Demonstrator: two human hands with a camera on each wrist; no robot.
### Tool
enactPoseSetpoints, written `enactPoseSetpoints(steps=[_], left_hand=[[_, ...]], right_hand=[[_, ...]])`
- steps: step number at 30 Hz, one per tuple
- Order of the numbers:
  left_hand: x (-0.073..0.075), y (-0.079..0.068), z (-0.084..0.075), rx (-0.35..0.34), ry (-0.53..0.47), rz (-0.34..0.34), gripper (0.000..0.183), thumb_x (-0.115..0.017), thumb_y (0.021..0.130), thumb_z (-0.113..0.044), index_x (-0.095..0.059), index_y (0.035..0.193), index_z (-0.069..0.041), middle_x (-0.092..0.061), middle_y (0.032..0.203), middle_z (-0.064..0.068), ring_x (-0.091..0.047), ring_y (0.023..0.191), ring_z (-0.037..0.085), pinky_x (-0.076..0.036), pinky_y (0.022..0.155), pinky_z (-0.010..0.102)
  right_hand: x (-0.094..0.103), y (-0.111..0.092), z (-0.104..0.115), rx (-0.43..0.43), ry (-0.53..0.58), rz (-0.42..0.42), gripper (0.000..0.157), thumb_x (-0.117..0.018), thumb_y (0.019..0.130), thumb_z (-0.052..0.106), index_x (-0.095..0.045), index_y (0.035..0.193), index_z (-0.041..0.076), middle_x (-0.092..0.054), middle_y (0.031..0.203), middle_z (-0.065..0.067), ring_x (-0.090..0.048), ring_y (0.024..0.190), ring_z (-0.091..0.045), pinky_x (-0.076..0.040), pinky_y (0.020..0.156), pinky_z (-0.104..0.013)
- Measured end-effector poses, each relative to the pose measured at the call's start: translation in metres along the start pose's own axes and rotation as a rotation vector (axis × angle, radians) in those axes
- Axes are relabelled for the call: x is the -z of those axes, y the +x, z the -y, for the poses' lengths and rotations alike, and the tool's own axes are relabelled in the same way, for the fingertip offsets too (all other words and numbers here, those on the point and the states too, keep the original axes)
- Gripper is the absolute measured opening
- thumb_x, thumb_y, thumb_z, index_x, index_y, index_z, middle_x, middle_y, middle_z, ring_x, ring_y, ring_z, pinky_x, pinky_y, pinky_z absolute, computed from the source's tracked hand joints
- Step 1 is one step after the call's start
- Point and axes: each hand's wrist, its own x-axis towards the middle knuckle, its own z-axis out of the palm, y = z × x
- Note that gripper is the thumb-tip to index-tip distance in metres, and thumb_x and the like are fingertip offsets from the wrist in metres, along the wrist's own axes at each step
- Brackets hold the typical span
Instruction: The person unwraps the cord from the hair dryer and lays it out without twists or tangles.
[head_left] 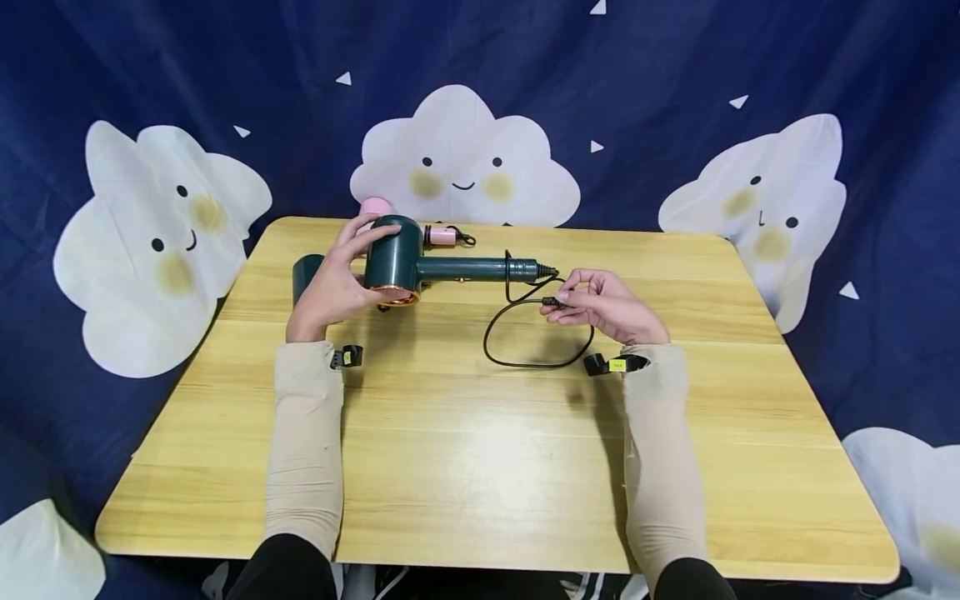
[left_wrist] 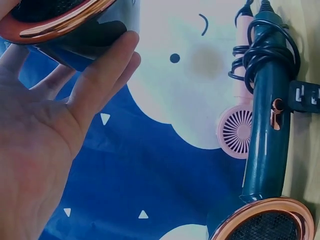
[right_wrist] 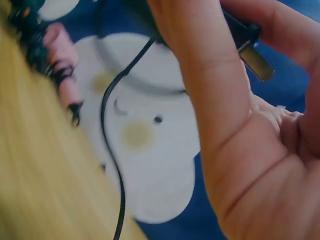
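Note:
My left hand grips the round head of a dark green hair dryer, thumb below and fingers over the top. The dryer is held level above the table, handle toward the right. In the left wrist view its copper-coloured rim shows above the palm. My right hand pinches the black plug of the cord between thumb and fingers. A metal prong sticks out past the fingers in the right wrist view. The black cord hangs in a loose loop between the handle and the right hand.
A second green hair dryer, cord wound round its handle, lies behind my left hand. Beside it is a pink hair dryer, its handle near the table's back edge. The wooden table stands before a blue cloud-print curtain.

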Motion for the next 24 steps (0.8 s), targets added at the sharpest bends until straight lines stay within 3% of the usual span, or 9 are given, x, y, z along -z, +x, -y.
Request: enactPoseSetpoints(steps=[8, 13, 16, 18, 21, 24], left_hand=[[0.005, -0.006, -0.025, 0.029, -0.071, 0.018, 0.086, -0.091, 0.067, -0.010, -0.052, 0.142, -0.027, -0.026, 0.158, 0.000, -0.042, 0.129, 0.032, -0.052, 0.088, 0.061], [0.003, -0.003, -0.014, 0.006, -0.117, 0.035, 0.089, -0.092, 0.065, -0.008, -0.053, 0.141, -0.031, -0.027, 0.158, -0.006, -0.042, 0.133, 0.029, -0.053, 0.089, 0.058], [0.002, -0.003, -0.017, -0.003, -0.144, 0.066, 0.089, -0.091, 0.065, -0.005, -0.053, 0.142, -0.027, -0.027, 0.157, -0.007, -0.042, 0.134, 0.031, -0.053, 0.090, 0.058], [0.003, -0.004, -0.024, -0.012, -0.151, 0.089, 0.089, -0.090, 0.065, -0.003, -0.052, 0.143, -0.023, -0.027, 0.158, -0.003, -0.041, 0.133, 0.033, -0.052, 0.090, 0.059], [0.003, -0.007, -0.035, -0.029, -0.149, 0.119, 0.087, -0.090, 0.066, -0.002, -0.052, 0.143, -0.017, -0.027, 0.158, 0.003, -0.039, 0.133, 0.034, -0.052, 0.088, 0.061], [0.003, -0.008, -0.041, -0.049, -0.136, 0.141, 0.087, -0.089, 0.066, -0.002, -0.051, 0.143, -0.013, -0.027, 0.158, 0.007, -0.038, 0.134, 0.034, -0.052, 0.088, 0.061]], right_hand=[[0.014, 0.013, -0.020, -0.073, -0.053, -0.059, 0.007, -0.059, 0.095, -0.003, -0.058, 0.102, -0.002, -0.075, 0.102, -0.019, -0.073, 0.101, -0.028, -0.058, 0.087, -0.035], [0.008, 0.020, -0.024, -0.058, -0.053, -0.132, 0.011, -0.056, 0.096, -0.004, -0.057, 0.107, -0.002, -0.075, 0.105, -0.016, -0.074, 0.095, -0.024, -0.056, 0.092, -0.037], [0.003, 0.023, -0.024, -0.029, -0.022, -0.218, 0.013, -0.052, 0.096, -0.007, -0.051, 0.107, -0.002, -0.073, 0.103, -0.013, -0.074, 0.093, -0.023, -0.055, 0.093, -0.035], [0.000, 0.025, -0.024, -0.007, -0.014, -0.285, 0.012, -0.051, 0.097, -0.006, -0.049, 0.107, 0.000, -0.071, 0.102, -0.010, -0.074, 0.088, -0.019, -0.057, 0.089, -0.031], [-0.003, 0.027, -0.023, 0.019, -0.013, -0.366, 0.010, -0.056, 0.097, 0.001, -0.052, 0.106, 0.003, -0.069, 0.100, -0.004, -0.069, 0.071, -0.009, -0.057, 0.072, -0.020], [-0.006, 0.030, -0.023, 0.065, 0.037, -0.375, 0.013, -0.062, 0.096, 0.007, -0.054, 0.106, 0.004, -0.074, 0.102, -0.007, -0.070, 0.074, -0.008, -0.057, 0.069, -0.019]])
